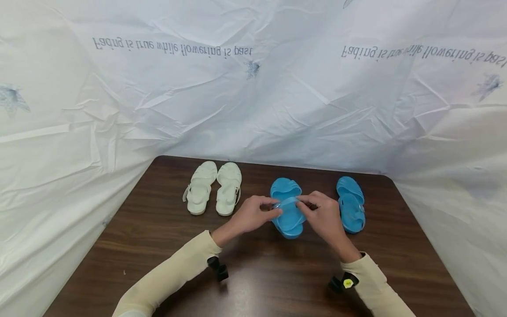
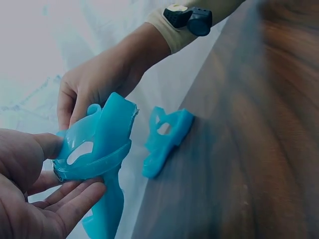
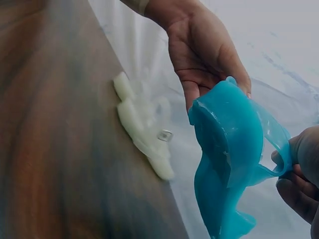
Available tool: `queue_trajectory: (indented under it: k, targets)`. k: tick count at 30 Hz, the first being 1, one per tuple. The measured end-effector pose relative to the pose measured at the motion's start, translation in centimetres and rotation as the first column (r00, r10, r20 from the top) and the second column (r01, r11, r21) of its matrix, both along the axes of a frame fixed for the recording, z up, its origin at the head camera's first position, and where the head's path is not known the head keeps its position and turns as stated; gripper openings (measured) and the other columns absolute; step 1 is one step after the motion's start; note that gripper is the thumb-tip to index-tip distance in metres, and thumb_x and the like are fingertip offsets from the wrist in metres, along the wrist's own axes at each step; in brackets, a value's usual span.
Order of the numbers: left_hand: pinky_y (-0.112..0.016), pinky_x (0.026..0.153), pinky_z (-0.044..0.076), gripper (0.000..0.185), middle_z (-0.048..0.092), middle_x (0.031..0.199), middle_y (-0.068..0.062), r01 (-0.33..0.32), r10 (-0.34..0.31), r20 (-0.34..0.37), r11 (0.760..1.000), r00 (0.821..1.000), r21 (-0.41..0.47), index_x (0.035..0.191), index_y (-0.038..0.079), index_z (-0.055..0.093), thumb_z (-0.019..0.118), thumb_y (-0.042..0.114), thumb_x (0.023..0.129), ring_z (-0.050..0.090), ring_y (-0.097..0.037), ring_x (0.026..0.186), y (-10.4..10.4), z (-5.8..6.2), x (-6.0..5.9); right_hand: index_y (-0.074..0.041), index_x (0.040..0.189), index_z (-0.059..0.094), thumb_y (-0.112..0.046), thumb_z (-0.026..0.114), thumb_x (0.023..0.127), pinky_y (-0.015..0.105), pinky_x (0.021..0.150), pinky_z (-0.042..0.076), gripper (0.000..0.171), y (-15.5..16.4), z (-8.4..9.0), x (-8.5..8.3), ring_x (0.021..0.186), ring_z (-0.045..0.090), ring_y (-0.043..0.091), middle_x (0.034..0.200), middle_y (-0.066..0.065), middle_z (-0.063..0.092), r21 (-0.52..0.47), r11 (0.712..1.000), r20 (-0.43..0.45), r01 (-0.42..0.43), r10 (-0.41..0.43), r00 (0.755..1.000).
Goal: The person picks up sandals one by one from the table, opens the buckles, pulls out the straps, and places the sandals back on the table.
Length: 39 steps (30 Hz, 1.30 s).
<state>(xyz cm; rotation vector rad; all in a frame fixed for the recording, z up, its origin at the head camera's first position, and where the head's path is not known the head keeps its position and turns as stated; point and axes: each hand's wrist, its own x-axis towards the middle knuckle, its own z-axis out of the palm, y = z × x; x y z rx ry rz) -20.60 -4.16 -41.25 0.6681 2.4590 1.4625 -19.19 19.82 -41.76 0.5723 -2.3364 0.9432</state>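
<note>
A blue sandal (image 1: 292, 216) is held between both hands, near the middle of the table's far half. With thumb and fingers, my left hand (image 1: 253, 214) pinches its left side by the metal buckle (image 1: 276, 205). On the other side my right hand (image 1: 324, 216) pinches the ankle strap (image 1: 288, 201), which stretches across the sandal's opening. The right wrist view shows the strap looped out from the sandal (image 3: 227, 134) into the right fingertips. Whether the strap's end is through the buckle I cannot tell.
Another blue sandal (image 1: 350, 206) lies to the right, close to the right hand. Two white sandals (image 1: 199, 189) lie side by side at the far left of the dark wooden table (image 1: 253, 268). White printed sheeting (image 1: 253, 110) hangs behind the table and at its sides.
</note>
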Motion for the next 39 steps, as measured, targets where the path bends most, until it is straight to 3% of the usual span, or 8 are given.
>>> queue_trajectory:
  k: [7, 15, 21, 26, 30, 34, 39]
  targets:
    - [-0.029, 0.071, 0.055, 0.042, 0.070, 0.105, 0.000, 0.006, -0.007, 0.019, 1.000, 1.000, 0.025, 0.132, 0.009, 0.069, 0.068, 0.037, 0.100, 0.065, -0.014, 0.088, -1.8, -0.9, 1.5, -0.009, 0.100, 0.082, -0.005, 0.084, 0.084, 0.022, 0.051, 0.045, 0.016, -1.7, -1.1, 1.4, 0.061, 0.051, 0.001, 0.077, -0.005, 0.064, -0.029, 0.999, 0.039, -0.045, 0.046, 0.998]
    - [-0.030, 0.071, 0.058, 0.040, 0.069, 0.105, -0.001, 0.016, -0.017, 0.070, 1.000, 0.997, 0.012, 0.129, 0.007, 0.070, 0.068, 0.034, 0.100, 0.067, -0.012, 0.087, -3.2, -1.4, 3.3, -0.009, 0.097, 0.082, -0.004, 0.085, 0.083, 0.020, 0.050, 0.045, 0.015, -2.9, -1.7, 3.3, 0.062, 0.050, 0.000, 0.076, -0.008, 0.063, -0.031, 0.997, 0.079, -0.076, 0.078, 0.994]
    - [-0.044, 0.074, 0.062, 0.042, 0.067, 0.106, -0.006, 0.031, -0.047, 0.222, 0.997, 0.974, 0.074, 0.132, 0.002, 0.067, 0.066, 0.031, 0.102, 0.073, -0.016, 0.082, -3.7, -1.6, 3.9, -0.011, 0.095, 0.083, -0.007, 0.085, 0.083, 0.020, 0.049, 0.046, 0.013, -3.3, -2.4, 4.2, 0.062, 0.051, 0.000, 0.076, -0.012, 0.063, -0.051, 0.996, 0.147, -0.067, 0.074, 0.986]
    - [-0.044, 0.072, 0.062, 0.039, 0.067, 0.103, -0.007, 0.036, -0.052, 0.282, 0.997, 0.958, 0.063, 0.128, 0.003, 0.069, 0.066, 0.031, 0.102, 0.071, -0.016, 0.081, -4.2, -2.1, 4.3, -0.013, 0.095, 0.083, -0.008, 0.085, 0.084, 0.022, 0.051, 0.048, 0.011, -3.5, -3.0, 4.7, 0.062, 0.053, 0.000, 0.075, -0.013, 0.062, -0.066, 0.994, 0.219, -0.083, 0.095, 0.971]
    - [-0.042, 0.070, 0.062, 0.035, 0.068, 0.097, -0.006, 0.041, -0.068, 0.355, 0.996, 0.932, 0.081, 0.123, 0.002, 0.070, 0.066, 0.030, 0.102, 0.068, -0.017, 0.079, -4.5, -2.7, 4.8, -0.014, 0.093, 0.083, -0.008, 0.085, 0.083, 0.022, 0.053, 0.050, 0.012, -3.4, -3.6, 5.0, 0.063, 0.054, 0.000, 0.074, -0.015, 0.061, -0.070, 0.995, 0.275, -0.074, 0.091, 0.957]
    - [-0.038, 0.068, 0.062, 0.031, 0.067, 0.091, -0.007, 0.035, -0.077, 0.391, 0.993, 0.917, 0.115, 0.118, 0.001, 0.071, 0.068, 0.026, 0.100, 0.067, -0.018, 0.079, -4.5, -3.3, 5.3, -0.016, 0.091, 0.082, -0.007, 0.086, 0.081, 0.022, 0.056, 0.051, 0.014, -3.3, -4.0, 5.3, 0.064, 0.056, -0.001, 0.073, -0.016, 0.061, -0.068, 0.995, 0.320, -0.074, 0.092, 0.943]
    - [-0.037, 0.069, 0.062, 0.029, 0.067, 0.090, -0.006, 0.032, -0.076, 0.402, 0.993, 0.912, 0.116, 0.117, 0.002, 0.071, 0.068, 0.026, 0.100, 0.066, -0.018, 0.080, -4.5, -4.1, 5.6, -0.016, 0.089, 0.081, -0.007, 0.087, 0.080, 0.022, 0.058, 0.052, 0.014, -3.1, -4.6, 5.4, 0.066, 0.057, -0.001, 0.073, -0.017, 0.061, -0.061, 0.995, 0.342, -0.077, 0.093, 0.935]
